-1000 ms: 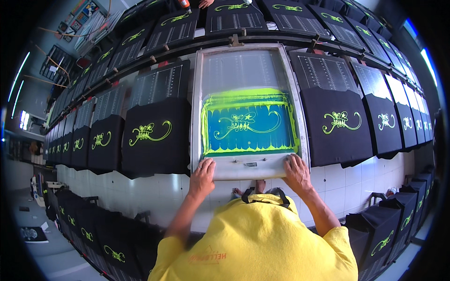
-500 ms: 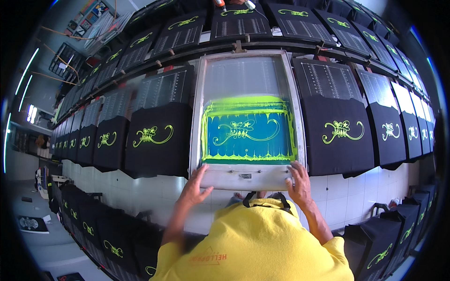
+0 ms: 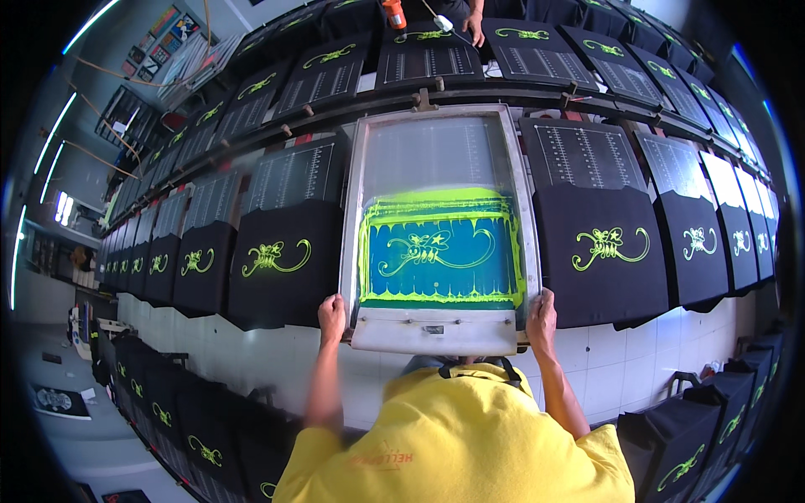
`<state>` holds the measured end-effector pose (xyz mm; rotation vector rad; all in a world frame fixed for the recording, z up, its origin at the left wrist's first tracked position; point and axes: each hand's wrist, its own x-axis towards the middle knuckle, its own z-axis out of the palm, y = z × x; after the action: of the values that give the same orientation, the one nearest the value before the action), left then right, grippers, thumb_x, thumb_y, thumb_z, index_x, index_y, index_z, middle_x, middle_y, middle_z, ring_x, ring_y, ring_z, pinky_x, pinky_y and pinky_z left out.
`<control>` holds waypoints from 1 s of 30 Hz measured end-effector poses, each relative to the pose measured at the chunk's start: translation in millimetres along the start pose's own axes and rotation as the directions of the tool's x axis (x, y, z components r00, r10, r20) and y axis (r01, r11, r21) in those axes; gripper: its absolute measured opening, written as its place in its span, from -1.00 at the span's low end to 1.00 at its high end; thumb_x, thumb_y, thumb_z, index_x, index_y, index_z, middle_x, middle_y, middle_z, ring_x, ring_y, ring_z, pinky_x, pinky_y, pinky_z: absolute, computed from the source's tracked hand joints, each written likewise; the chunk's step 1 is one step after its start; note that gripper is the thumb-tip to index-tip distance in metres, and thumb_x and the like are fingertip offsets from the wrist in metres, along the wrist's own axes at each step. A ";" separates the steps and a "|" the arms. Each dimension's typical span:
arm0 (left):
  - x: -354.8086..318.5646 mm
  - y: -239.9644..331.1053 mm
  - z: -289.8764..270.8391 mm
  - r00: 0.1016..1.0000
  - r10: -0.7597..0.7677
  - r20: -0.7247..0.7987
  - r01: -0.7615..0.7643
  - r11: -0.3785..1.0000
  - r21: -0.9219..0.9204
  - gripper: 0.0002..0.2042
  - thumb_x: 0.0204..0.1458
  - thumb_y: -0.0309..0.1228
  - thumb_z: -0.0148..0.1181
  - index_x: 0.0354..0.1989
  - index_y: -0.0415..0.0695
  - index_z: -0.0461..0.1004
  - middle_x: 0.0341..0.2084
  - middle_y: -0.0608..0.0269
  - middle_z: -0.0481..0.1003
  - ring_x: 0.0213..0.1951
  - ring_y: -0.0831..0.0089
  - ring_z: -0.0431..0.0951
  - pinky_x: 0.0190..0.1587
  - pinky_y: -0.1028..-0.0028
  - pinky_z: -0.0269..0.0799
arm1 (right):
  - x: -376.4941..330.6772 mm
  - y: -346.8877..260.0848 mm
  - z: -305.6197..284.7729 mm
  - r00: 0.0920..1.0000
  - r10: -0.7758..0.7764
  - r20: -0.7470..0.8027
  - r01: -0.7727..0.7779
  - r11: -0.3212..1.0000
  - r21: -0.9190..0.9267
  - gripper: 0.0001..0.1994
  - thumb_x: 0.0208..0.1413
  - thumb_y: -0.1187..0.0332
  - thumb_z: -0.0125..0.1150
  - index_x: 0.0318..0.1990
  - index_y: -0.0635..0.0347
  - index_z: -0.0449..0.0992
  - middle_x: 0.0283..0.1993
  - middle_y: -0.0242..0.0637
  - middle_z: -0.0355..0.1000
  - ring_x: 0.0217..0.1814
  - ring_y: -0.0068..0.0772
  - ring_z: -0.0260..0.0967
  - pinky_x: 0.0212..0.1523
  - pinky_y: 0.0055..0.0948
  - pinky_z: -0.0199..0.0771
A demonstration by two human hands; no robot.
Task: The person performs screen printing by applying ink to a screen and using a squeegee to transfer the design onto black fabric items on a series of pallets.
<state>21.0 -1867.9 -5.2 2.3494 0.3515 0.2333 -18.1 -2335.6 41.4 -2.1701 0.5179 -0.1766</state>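
Observation:
A screen-printing frame [image 3: 513, 159] lies in front of me over one of the boards. Its mesh [image 3: 436, 230] is blue-green in the lower part, with bright yellow-green ink spread around a curling line design. My left hand [image 3: 332, 313] is closed around the frame's left side, close to the near corner. On the opposite side, my right hand [image 3: 542, 312] grips the frame's edge with curled fingers. A white strip [image 3: 394, 327] runs along the frame's near end between my hands. What lies under the mesh is hidden.
Black garments with yellow-green prints [image 3: 277, 256] [image 3: 610, 247] flank the frame on boards with ruled marks [image 3: 583, 155]. A metal rail [image 3: 335, 105] runs behind. Across it, another person's hand [image 3: 476, 27] is beside a white piece on a cable; an orange tool [image 3: 393, 13] is nearby.
My hands have gone from resting open at the frame's near end to gripping its two sides. In the picture, the frame sits slightly lower. The other person's hand now shows more.

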 end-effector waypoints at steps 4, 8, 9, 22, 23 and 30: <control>9.1 -16.0 0.2 0.997 -0.022 0.069 0.027 0.997 -0.075 -0.73 0.13 -0.35 -0.02 -0.43 -0.34 0.45 -0.57 -0.06 0.41 -0.49 0.12 0.42 -0.39 0.29 0.30 | 3.5 -6.6 4.0 0.998 0.054 -0.012 -0.055 0.996 -0.072 -0.69 0.31 0.26 -0.18 0.07 0.26 0.30 -0.13 0.15 0.44 -0.04 0.21 0.38 -0.03 -0.05 0.34; 14.4 -1.8 -6.0 0.962 -0.194 0.193 0.249 0.912 -0.326 -0.80 0.09 -0.43 0.04 -0.43 -0.33 0.48 -0.62 0.27 0.40 -0.53 0.51 0.31 -0.42 0.48 0.24 | 11.3 2.4 9.1 0.992 0.105 -0.073 -0.110 0.992 -0.069 -0.64 0.31 0.22 -0.16 0.07 0.27 0.39 -0.10 0.11 0.46 0.00 0.12 0.39 0.01 -0.13 0.34; 14.6 5.9 -7.0 0.942 -0.247 0.225 0.327 0.824 -0.463 -0.82 0.07 -0.45 0.05 -0.43 -0.33 0.49 -0.62 0.36 0.39 -0.52 0.60 0.28 -0.43 0.52 0.23 | 11.9 5.1 10.1 0.991 0.104 -0.088 -0.108 0.993 -0.046 -0.64 0.30 0.22 -0.15 0.07 0.27 0.41 -0.10 0.09 0.47 -0.01 0.09 0.41 0.00 -0.15 0.35; 9.7 15.6 -17.4 0.893 -0.337 0.297 0.441 0.531 -0.724 -0.73 0.06 -0.47 0.02 -0.16 -0.37 0.53 -0.37 0.23 0.55 -0.35 0.50 0.50 -0.24 0.54 0.36 | 16.2 13.9 13.4 0.989 0.109 -0.102 -0.106 0.994 0.041 -0.68 0.25 0.27 -0.09 0.02 0.23 0.46 -0.22 0.01 0.51 -0.16 -0.03 0.47 -0.10 -0.22 0.40; 9.4 18.1 -17.8 0.895 -0.340 0.289 0.433 0.508 -0.745 -0.73 0.06 -0.46 0.02 -0.16 -0.37 0.53 -0.37 0.23 0.54 -0.36 0.50 0.50 -0.24 0.54 0.36 | 16.3 11.9 12.1 0.987 0.129 -0.090 -0.125 0.991 0.052 -0.68 0.25 0.26 -0.09 0.01 0.23 0.46 -0.22 0.01 0.51 -0.16 -0.02 0.47 -0.11 -0.21 0.39; -8.5 38.6 -23.8 0.918 -0.313 0.245 0.383 0.531 -0.756 -0.79 0.03 -0.35 0.10 -0.35 -0.25 0.55 -0.44 0.26 0.54 -0.37 0.49 0.51 -0.27 0.52 0.37 | 14.1 5.1 -23.3 0.993 0.074 -0.098 -0.061 0.991 0.122 -0.71 0.15 0.41 0.00 0.00 0.27 0.48 -0.25 0.01 0.51 -0.22 -0.12 0.51 -0.15 -0.30 0.43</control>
<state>13.7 -1881.8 38.2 1.3414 0.5396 0.0660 -14.0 -2361.3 50.7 -2.0323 0.6225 -0.2754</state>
